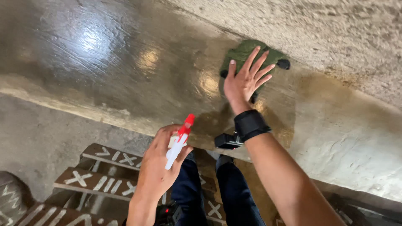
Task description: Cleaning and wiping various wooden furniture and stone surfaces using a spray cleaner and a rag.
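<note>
Head view: right hand (245, 81) flat on a green cloth (243, 52), fingers spread wide and gripping nothing, palm pressing down so the cloth stays pinned against the wet, glossy counter (125, 54). Cloth bunched under the fingertips near the far edge of the slab, close to the rough wall (335, 29) behind it, with a small dark object (284, 63) just beside its right corner (what kind, hard to tell). Black band (250, 124) strapped round the right wrist.

Left hand (161, 161) lower and nearer the body, curled shut around a white spray bottle (176, 148), the red nozzle (187, 123) pointing up and toward the counter, apparently kept ready and aimed at the wet patch beside the cloth. Thumb and fingers wrapped round the neck of the bottle; trigger finger not clearly visible.

Below the counter edge, dark trouser legs (234, 192) and brown boards (104, 180) with white painted marks underfoot, the body leaning in close over the slab.
</note>
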